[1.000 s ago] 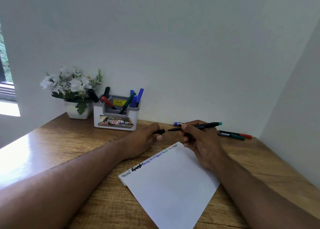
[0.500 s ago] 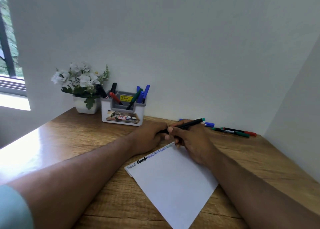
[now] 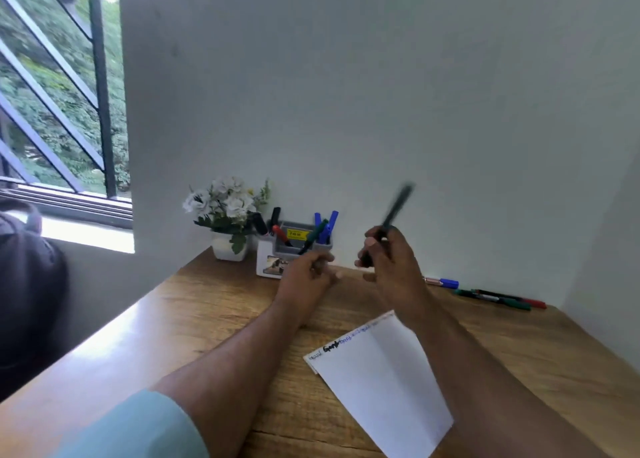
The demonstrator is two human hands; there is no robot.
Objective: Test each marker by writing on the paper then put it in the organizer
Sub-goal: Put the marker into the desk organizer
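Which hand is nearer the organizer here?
Left. The left hand sits just in front of the organizer, overlapping it in view; the right hand, gripping a marker, is off to its right.

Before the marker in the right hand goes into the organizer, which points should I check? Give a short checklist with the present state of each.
1. Right hand grips the black marker: ok.
2. Marker capped: cannot tell, it is blurred.
3. Marker already tested on the paper: cannot tell; writing runs along its top edge.
4. Organizer has room: cannot tell; several markers stand in it.
5. Left hand clear of the organizer: not ok, it hovers just in front.
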